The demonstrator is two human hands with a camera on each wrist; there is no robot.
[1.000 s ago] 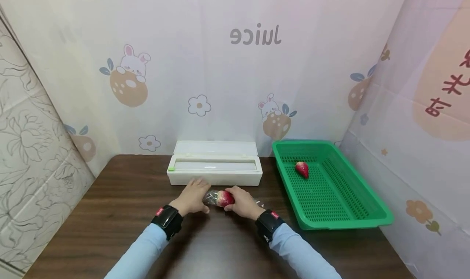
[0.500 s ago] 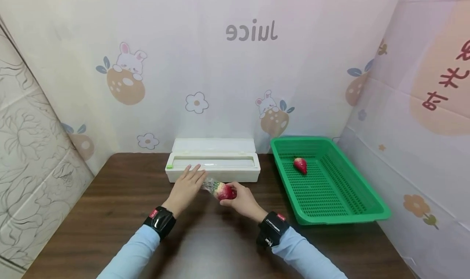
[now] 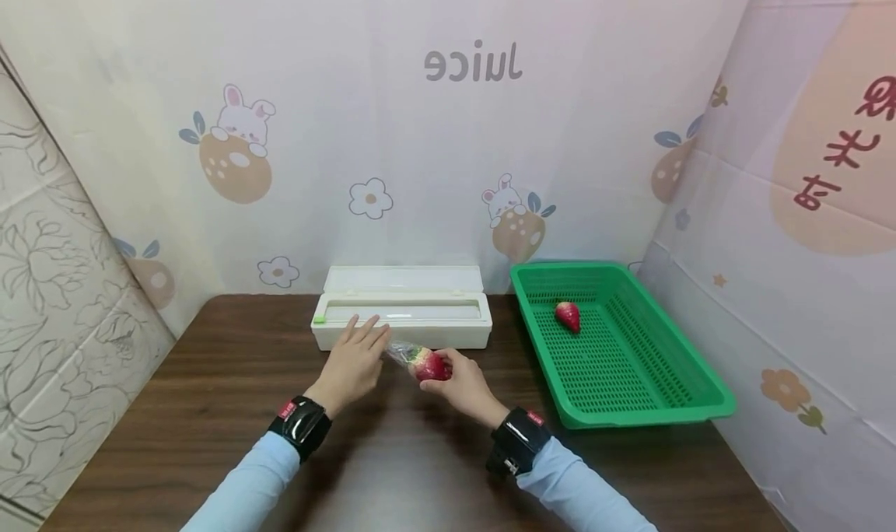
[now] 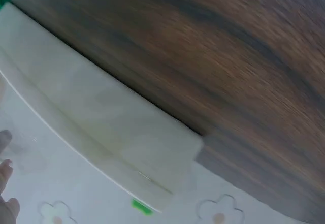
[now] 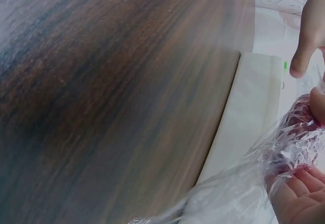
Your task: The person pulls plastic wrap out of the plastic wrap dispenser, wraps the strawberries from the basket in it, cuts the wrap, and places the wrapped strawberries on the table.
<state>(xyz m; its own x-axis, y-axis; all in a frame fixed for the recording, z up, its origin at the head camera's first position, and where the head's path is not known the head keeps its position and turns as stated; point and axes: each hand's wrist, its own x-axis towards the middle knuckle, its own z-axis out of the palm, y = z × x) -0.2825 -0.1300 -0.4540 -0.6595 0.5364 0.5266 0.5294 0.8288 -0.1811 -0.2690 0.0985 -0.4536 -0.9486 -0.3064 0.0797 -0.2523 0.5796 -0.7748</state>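
Grips strawberry (image 3: 429, 366), wrapped in clear film (image 3: 402, 351), between thumb and fingers of right hand (image 3: 465, 384) just in front of white box (image 3: 406, 335), spreads straight-fingered left hand (image 3: 351, 367) by box's left half, and has second strawberry (image 3: 568, 316) in green basket (image 3: 619, 365) to box's right.

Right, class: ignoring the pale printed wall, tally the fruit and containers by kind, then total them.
Red cone-shaped strawberries: 2
Rectangular green plastic basket: 1
Long white box with raised lid: 1
Total: 4
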